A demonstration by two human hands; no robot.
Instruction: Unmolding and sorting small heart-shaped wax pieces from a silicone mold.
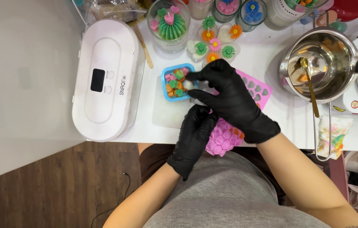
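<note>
Gloves hide much: right hand (229, 99) grip pinches something white (unclear); left hand (194, 135) clamps pink mould (225, 139).

The right hand (232, 99) hides much of the pink heart mould (255, 90); the small white piece (190, 84) in its grip is too small to identify; top-edge candle jars (253, 10) are cut off

I'm seeing a steel pot (319, 63) holding a gold spoon (309, 84); far to its left a white oval appliance (108, 80) is sitting, with flower candles (214, 43) lying between them.
</note>
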